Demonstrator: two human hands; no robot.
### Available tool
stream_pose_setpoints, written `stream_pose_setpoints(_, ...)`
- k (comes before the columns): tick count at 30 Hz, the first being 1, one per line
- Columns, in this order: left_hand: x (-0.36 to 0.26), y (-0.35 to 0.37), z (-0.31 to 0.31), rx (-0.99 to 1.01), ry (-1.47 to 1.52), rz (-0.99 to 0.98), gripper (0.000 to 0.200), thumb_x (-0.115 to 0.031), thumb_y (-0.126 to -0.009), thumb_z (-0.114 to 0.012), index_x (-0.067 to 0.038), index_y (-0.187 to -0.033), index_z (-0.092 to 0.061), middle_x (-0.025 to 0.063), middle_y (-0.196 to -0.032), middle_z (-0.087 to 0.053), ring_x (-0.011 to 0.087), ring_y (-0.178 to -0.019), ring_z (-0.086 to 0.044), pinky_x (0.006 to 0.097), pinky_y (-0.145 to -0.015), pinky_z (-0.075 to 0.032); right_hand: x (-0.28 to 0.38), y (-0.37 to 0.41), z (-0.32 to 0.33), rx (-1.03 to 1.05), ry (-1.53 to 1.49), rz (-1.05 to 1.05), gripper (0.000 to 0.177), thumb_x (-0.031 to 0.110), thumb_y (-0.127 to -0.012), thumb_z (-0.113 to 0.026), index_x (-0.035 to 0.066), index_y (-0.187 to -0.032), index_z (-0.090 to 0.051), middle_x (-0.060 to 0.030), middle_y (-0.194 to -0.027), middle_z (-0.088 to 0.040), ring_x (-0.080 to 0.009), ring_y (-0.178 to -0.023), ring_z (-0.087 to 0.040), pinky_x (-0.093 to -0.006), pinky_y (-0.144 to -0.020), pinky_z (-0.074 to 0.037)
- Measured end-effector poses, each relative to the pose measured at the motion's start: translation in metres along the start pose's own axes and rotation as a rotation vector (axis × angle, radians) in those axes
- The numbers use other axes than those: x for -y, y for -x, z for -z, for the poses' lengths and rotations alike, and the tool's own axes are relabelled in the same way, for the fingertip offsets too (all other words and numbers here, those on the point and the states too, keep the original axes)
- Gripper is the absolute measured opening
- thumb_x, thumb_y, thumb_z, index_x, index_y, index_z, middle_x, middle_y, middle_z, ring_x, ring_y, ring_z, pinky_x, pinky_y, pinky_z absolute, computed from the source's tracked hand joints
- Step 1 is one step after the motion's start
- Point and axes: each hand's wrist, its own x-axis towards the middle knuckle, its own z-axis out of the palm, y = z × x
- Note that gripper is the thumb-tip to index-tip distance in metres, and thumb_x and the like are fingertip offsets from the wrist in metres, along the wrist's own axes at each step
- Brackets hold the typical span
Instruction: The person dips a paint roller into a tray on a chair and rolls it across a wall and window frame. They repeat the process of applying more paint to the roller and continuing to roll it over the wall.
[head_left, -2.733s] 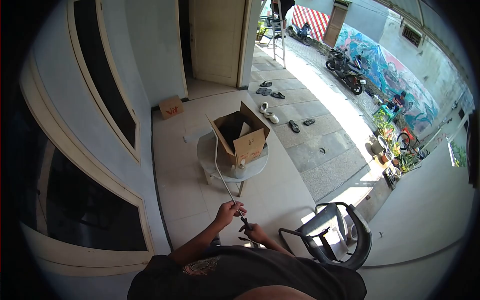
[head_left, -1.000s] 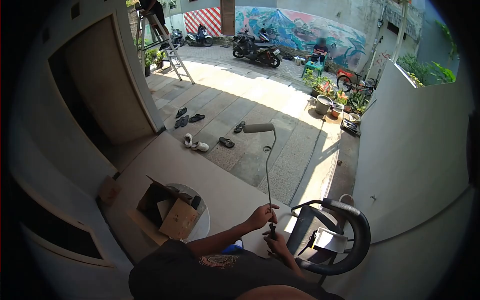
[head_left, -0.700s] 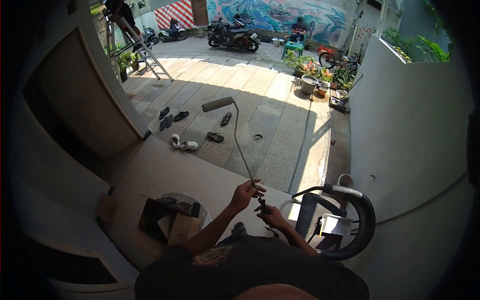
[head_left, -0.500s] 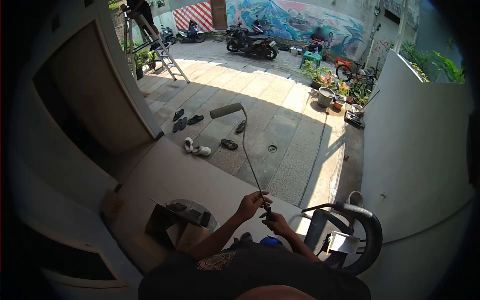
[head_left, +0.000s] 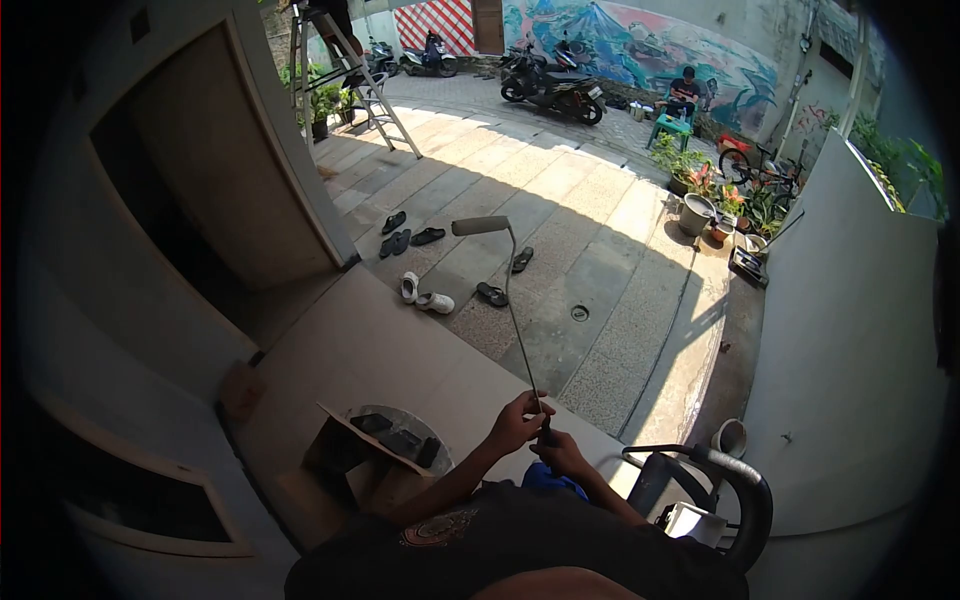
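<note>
A paint roller with a grey sleeve and a long thin bent metal rod points away from me, its sleeve uppermost. My right hand is wrapped round its dark handle. Just above that, the fingers of my left hand pinch the rod near the top of the handle. Part of the handle is hidden by my right hand. Below my hands, something blue shows in front of my dark shirt.
At my left stands an open cardboard box by a round tray with dark objects. A black curved frame is close on my right. Ahead lie sandals and white shoes. Farther off are a stepladder, motorcycles and a seated person.
My view has swung left, so the surroundings sit farther right. My left-hand fingers have closed in on the rod, and the roller stands slightly more upright.
</note>
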Motion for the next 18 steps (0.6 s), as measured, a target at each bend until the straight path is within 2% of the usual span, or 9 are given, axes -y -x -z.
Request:
stream_pose_setpoints(3,0.014,-0.023,0.002,-0.020,0.082,0.029,0.036,0.001,-0.090,-0.053,0.001,-0.126,-0.047,0.0105,-0.107,-0.065,0.0184,-0.094,-0.066,0.0287,-0.077,-0.057,0.010,-0.020,0.019,0.026,0.023,-0.022,0.026,0.017,-0.086,-0.068,0.004,-0.107,-0.065,0.0009,-0.066,-0.054,-0.0082,-0.056,-0.049,-0.0261,-0.052,-0.039)
stream_pose_setpoints(5,0.030,-0.044,0.001,-0.036,-0.060,-0.096,0.034,0.001,-0.090,-0.054,0.001,-0.123,-0.048,0.0108,-0.107,-0.064,0.0181,-0.093,-0.065,0.0298,-0.078,-0.057,0.008,-0.041,0.037,-0.014,0.134,0.055,0.027,0.018,-0.085,-0.069,0.003,-0.108,-0.065,0.0006,-0.066,-0.054,-0.0085,-0.055,-0.049,-0.0260,-0.051,-0.039)
stream_pose_setpoints(6,0.028,-0.053,0.000,-0.059,-0.005,-0.060,0.028,0.000,-0.089,-0.055,0.000,-0.116,-0.051,0.0102,-0.106,-0.065,0.0178,-0.093,-0.065,0.0299,-0.076,-0.056,0.014,-0.048,0.044,-0.006,0.138,0.074,0.028,0.018,-0.084,-0.070,0.004,-0.109,-0.065,0.0001,-0.067,-0.055,-0.0095,-0.057,-0.051,-0.0272,-0.053,-0.040)
stream_pose_setpoints(9,0.020,-0.088,-0.004,-0.035,-0.025,0.019,0.021,-0.001,-0.088,-0.058,-0.001,-0.109,-0.053,0.0095,-0.105,-0.065,0.0178,-0.092,-0.065,0.0302,-0.076,-0.054,0.037,-0.059,0.075,-0.030,0.248,0.091,0.028,0.017,-0.083,-0.070,0.005,-0.109,-0.066,-0.0001,-0.067,-0.056,-0.0104,-0.059,-0.051,-0.0291,-0.056,-0.042)
stream_pose_setpoints(10,0.016,-0.100,-0.008,-0.042,-0.019,0.018,0.021,-0.001,-0.088,-0.058,-0.001,-0.109,-0.053,0.0095,-0.105,-0.065,0.0178,-0.092,-0.065,0.0302,-0.076,-0.054,0.041,-0.066,0.091,0.007,0.296,0.052,0.028,0.016,-0.083,-0.069,0.005,-0.109,-0.066,-0.0026,-0.074,-0.061,-0.0126,-0.067,-0.056,-0.0311,-0.064,-0.046)
stream_pose_setpoints(11,0.013,-0.110,-0.011,-0.026,-0.036,0.042,0.018,-0.002,-0.088,-0.059,-0.001,-0.106,-0.054,0.0089,-0.102,-0.066,0.0172,-0.092,-0.065,0.0301,-0.076,-0.054,0.047,-0.069,0.105,0.021,0.302,0.045,0.028,0.016,-0.083,-0.069,0.005,-0.109,-0.066,-0.0026,-0.074,-0.061,-0.0126,-0.067,-0.056,-0.0311,-0.064,-0.046)
stream_pose_setpoints(14,-0.008,-0.140,-0.016,-0.065,-0.058,0.077,0.015,-0.002,-0.088,-0.060,-0.002,-0.102,-0.055,0.0081,-0.097,-0.065,0.0160,-0.091,-0.066,0.0305,-0.078,-0.053,0.059,-0.092,0.143,0.116,0.293,0.003,0.028,0.015,-0.083,-0.068,0.004,-0.109,-0.066,-0.0072,-0.090,-0.068,-0.0152,-0.081,-0.061,-0.0325,-0.078,-0.048)
stream_pose_setpoints(15,-0.011,-0.148,-0.021,-0.089,-0.069,0.083,0.015,-0.002,-0.088,-0.060,-0.002,-0.102,-0.056,0.0079,-0.095,-0.065,0.0153,-0.090,-0.065,0.0311,-0.079,-0.053,0.064,-0.098,0.151,0.126,0.290,0.115,0.026,0.016,-0.083,-0.068,0.004,-0.107,-0.065,0.0026,-0.064,-0.052,-0.0072,-0.054,-0.048,-0.0268,-0.049,-0.038)
stream_pose_setpoints(18,-0.002,-0.162,-0.030,-0.223,0.008,0.015,0.014,-0.002,-0.090,-0.059,-0.001,-0.102,-0.054,0.0085,-0.095,-0.066,0.0148,-0.086,-0.066,0.0290,-0.075,-0.054,0.079,-0.120,0.174,0.213,0.327,0.110,0.026,0.017,-0.083,-0.069,0.005,-0.106,-0.066,0.0029,-0.064,-0.052,-0.0078,-0.056,-0.049,-0.0271,-0.052,-0.040)
